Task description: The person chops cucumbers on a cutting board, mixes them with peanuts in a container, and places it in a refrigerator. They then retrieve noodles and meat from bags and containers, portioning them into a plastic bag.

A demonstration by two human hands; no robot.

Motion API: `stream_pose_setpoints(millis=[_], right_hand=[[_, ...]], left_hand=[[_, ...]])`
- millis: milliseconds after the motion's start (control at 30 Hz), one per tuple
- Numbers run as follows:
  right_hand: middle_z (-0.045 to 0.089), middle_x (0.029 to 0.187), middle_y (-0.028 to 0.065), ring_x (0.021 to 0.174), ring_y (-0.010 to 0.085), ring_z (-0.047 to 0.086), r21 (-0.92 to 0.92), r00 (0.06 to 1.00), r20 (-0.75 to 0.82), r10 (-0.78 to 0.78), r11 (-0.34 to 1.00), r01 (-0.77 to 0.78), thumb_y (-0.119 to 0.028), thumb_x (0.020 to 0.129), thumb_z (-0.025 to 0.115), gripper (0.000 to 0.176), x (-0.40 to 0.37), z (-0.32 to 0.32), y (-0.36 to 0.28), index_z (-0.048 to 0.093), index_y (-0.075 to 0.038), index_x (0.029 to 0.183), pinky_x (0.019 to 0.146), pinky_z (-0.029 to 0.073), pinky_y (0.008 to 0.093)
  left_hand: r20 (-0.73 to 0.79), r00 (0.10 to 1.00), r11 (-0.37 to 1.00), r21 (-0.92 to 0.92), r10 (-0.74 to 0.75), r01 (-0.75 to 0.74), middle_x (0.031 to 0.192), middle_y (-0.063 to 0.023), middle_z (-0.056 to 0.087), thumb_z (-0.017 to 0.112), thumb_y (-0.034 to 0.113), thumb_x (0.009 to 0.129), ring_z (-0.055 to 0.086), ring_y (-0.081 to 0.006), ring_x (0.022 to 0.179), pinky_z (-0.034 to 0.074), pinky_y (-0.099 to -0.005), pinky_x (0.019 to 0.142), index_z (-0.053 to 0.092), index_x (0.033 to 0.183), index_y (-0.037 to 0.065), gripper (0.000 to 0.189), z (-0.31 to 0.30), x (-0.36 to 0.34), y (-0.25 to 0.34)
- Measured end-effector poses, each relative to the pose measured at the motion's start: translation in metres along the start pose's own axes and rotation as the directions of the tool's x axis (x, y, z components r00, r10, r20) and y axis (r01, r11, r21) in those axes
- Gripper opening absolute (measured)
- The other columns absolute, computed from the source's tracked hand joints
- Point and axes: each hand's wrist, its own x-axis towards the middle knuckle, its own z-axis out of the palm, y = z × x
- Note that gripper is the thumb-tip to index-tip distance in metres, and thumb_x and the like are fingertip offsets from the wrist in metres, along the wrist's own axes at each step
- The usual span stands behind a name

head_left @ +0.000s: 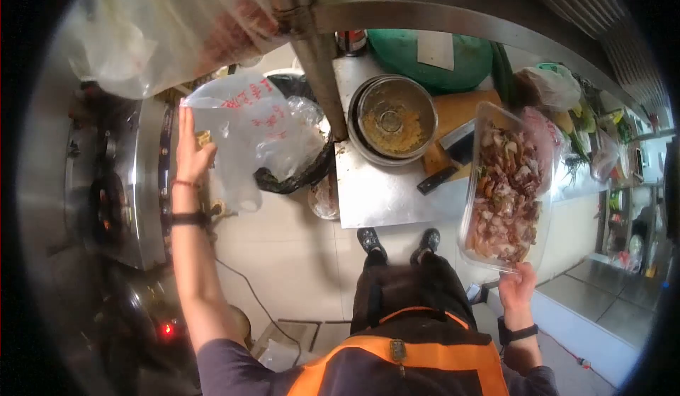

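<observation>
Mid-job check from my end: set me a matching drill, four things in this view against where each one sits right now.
Things:
1. plastic bag
2. tray of chopped meat
3. metal bowl
4. cleaver

Places:
A. lying on the wooden cutting board
B. held in the right hand
C. standing on the steel table, yellowish crumbs inside
D. held up in the left hand

Pairs: 1-D, 2-B, 3-C, 4-A

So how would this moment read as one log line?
left hand: holds plastic bag | right hand: holds tray of meat
</observation>
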Motion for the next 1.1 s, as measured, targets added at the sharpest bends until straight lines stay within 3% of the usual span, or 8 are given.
stream_pose_setpoints(millis=[533, 567, 600, 667, 733, 800, 867, 1100], right_hand=[[0.052, 0.066, 0.0022, 0.051, 0.0066, 0.044, -0.016, 0.988, 0.138, 0.067, 0.998, -0.065, 0.000, 0.077, 0.052, 0.017, 0.029, -0.075, -0.061, 0.046, -0.009, 0.064, 0.045, 0.041, 0.0176], [0.052, 0.066, 0.0022, 0.051, 0.0066, 0.044, -0.006, 0.991, 0.128, 0.039, 0.999, -0.039, 0.000, 0.077, 0.052, 0.017, 0.034, -0.081, -0.067, 0.046, -0.009, 0.064, 0.045, 0.041, 0.0176], [0.053, 0.066, 0.0028, 0.054, 0.0087, 0.047, -0.060, 0.987, 0.161, 0.028, 0.998, -0.018, -0.001, 0.078, 0.052, 0.016, 0.037, -0.085, -0.072, 0.048, -0.008, 0.064, 0.048, 0.042, 0.0188], [0.054, 0.067, 0.0033, 0.057, 0.0108, 0.050, -0.097, 0.982, 0.186, 0.000, 0.995, 0.019, -0.003, 0.078, 0.052, 0.015, 0.035, -0.085, -0.087, 0.050, -0.008, 0.064, 0.051, 0.043, 0.0200], [0.056, 0.070, 0.0044, 0.066, 0.0165, 0.054, -0.164, 0.999, 0.030, 0.026, 0.986, -0.021, -0.007, 0.079, 0.053, 0.012, 0.031, -0.079, -0.100, 0.054, -0.007, 0.067, 0.055, 0.043, 0.0209], [0.058, 0.074, 0.0050, 0.070, 0.0196, 0.056, -0.133, 0.965, 0.259, 0.030, 0.991, 0.006, -0.010, 0.080, 0.052, 0.011, 0.040, -0.097, -0.116, 0.057, -0.008, 0.071, 0.056, 0.041, 0.0194], [0.058, 0.074, 0.0045, 0.068, 0.0168, 0.055, -0.048, 0.966, 0.248, 0.076, 0.997, -0.066, -0.008, 0.079, 0.053, 0.006, 0.039, -0.100, -0.133, 0.057, -0.007, 0.073, 0.053, 0.041, 0.0196], [0.049, 0.065, -0.0018, 0.054, 0.0111, 0.046, 0.077, 0.991, 0.093, 0.091, 0.992, -0.098, -0.001, 0.074, 0.056, 0.010, 0.059, -0.118, -0.212, 0.050, -0.010, 0.072, 0.049, 0.040, 0.0206]], left_hand=[[0.174, 0.985, 0.993, 0.119, 0.003, -0.024, 0.148, -0.0184, 0.016, 0.059, 0.001, 0.062, 0.017, -0.0291, 0.137, 0.018, -0.0310, 0.111, 0.019, 0.142, 0.001, 0.089, 0.009, -0.030, 0.032], [0.070, 0.996, 0.986, 0.163, -0.047, 0.035, 0.148, -0.0177, 0.018, 0.056, 0.000, 0.064, 0.020, -0.0281, 0.137, 0.019, -0.0315, 0.111, 0.021, 0.141, 0.002, 0.085, 0.009, -0.031, 0.038], [0.287, 0.821, 0.673, -0.472, -0.494, 0.570, 0.147, -0.0170, 0.022, 0.051, -0.002, 0.065, 0.022, -0.0263, 0.136, 0.018, -0.0314, 0.110, 0.022, 0.141, 0.001, 0.081, 0.000, -0.037, 0.070], [0.063, 0.998, 0.971, -0.237, -0.027, 0.042, 0.145, -0.0170, 0.026, 0.046, -0.006, 0.064, 0.022, -0.0249, 0.136, 0.019, -0.0302, 0.108, 0.028, 0.139, 0.000, 0.077, -0.015, -0.056, 0.116], [0.193, 0.981, 0.939, -0.333, -0.021, 0.086, 0.145, -0.0154, 0.026, 0.044, -0.008, 0.064, 0.029, -0.0235, 0.132, 0.028, -0.0276, 0.103, 0.029, 0.140, 0.002, 0.078, -0.043, -0.078, 0.184], [0.428, 0.899, 0.690, -0.622, -0.095, 0.369, 0.144, -0.0115, 0.029, 0.048, -0.003, 0.066, 0.056, -0.0113, 0.083, 0.046, -0.0204, 0.064, 0.024, 0.142, 0.003, 0.081, -0.073, -0.102, 0.275], [0.351, 0.936, 0.585, -0.758, -0.008, 0.289, 0.139, -0.0162, 0.035, 0.068, 0.023, 0.062, 0.058, -0.0102, 0.069, 0.046, -0.0202, 0.057, 0.020, 0.140, -0.007, 0.097, -0.075, -0.123, 0.337], [0.670, 0.669, 0.332, -0.742, 0.322, 0.583, 0.065, -0.0131, 0.059, 0.064, 0.013, 0.047, 0.062, -0.0215, 0.059, 0.048, -0.0266, 0.051, 0.017, 0.139, -0.010, 0.106, -0.005, -0.091, 0.529]])
